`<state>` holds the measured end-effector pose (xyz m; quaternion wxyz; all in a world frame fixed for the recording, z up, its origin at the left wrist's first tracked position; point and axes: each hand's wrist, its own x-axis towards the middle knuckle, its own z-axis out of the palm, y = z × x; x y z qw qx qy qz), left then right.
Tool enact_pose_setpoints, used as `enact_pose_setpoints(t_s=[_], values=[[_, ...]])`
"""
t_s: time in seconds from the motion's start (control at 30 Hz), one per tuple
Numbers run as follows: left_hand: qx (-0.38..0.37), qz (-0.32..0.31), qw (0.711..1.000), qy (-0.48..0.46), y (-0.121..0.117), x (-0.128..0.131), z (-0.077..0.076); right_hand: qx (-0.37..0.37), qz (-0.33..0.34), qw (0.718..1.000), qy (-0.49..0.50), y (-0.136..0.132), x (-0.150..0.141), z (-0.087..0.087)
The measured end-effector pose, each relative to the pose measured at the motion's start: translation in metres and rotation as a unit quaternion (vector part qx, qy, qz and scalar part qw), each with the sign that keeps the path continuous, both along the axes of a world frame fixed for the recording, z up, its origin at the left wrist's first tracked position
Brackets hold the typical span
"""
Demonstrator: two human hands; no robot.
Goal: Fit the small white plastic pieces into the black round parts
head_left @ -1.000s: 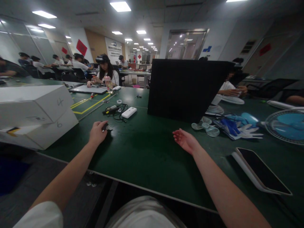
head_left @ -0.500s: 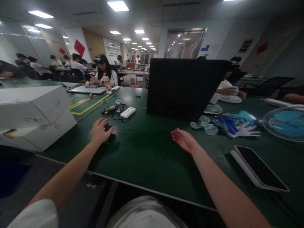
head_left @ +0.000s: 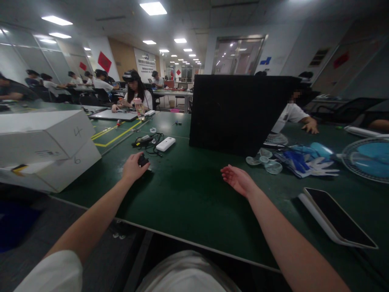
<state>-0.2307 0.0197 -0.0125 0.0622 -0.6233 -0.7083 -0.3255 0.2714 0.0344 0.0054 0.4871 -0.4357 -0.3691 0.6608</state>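
Observation:
My left hand (head_left: 133, 167) is closed around a small black object (head_left: 142, 159), its fingers on the far side and thumb on the near side. Most of that object is hidden by the hand, so its kind cannot be made out. It is just above the green table (head_left: 188, 207), short of a white power bank-like box (head_left: 165, 144) and a tangle of black cable (head_left: 152, 142). My right hand (head_left: 235, 179) rests on its side on the table, palm turned inward, fingers loosely curved with nothing in them. Nearest to it lies a clear fan blade (head_left: 264, 161).
A large black box (head_left: 231, 113) stands at the back centre. Two white boxes (head_left: 45, 150) are stacked at left. On the right lie blue-and-white gloves (head_left: 300, 163), a round fan part (head_left: 369, 160) and a phone (head_left: 340, 217). Co-workers sit across the table.
My left hand has moved a little to the right with the black object, which it has turned. My right hand has stayed in place. The co-worker at right has put a hand down on the table.

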Motion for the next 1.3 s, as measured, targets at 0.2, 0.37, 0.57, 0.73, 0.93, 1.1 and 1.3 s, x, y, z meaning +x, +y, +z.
enact_pose_setpoints(t_s=[0.2,0.37,0.57,0.73,0.93,1.1,1.3], values=[[0.023,0.015,0.998,-0.062,0.003,-0.004,-0.003,-0.003,0.001,1.000,-0.001,-0.001,-0.002,0.002],[-0.003,0.007,0.990,-0.144,0.012,-0.003,-0.010,0.002,-0.001,1.000,0.001,-0.001,-0.003,0.002],[-0.041,-0.044,0.979,-0.196,0.031,0.025,-0.011,-0.001,-0.004,1.000,0.001,-0.005,-0.004,0.007],[-0.049,-0.102,0.959,-0.259,0.046,0.090,-0.005,-0.025,-0.024,0.999,0.025,-0.003,-0.002,0.008],[-0.116,-0.244,0.890,-0.368,0.040,0.216,0.006,-0.010,-0.068,0.998,0.015,0.005,0.008,0.002],[-0.122,-0.317,0.879,-0.335,0.018,0.315,0.009,0.014,-0.159,0.987,0.013,0.008,0.005,-0.005],[-0.129,-0.342,0.882,-0.296,0.003,0.369,0.007,0.055,-0.222,0.973,-0.043,0.012,-0.003,-0.017]])
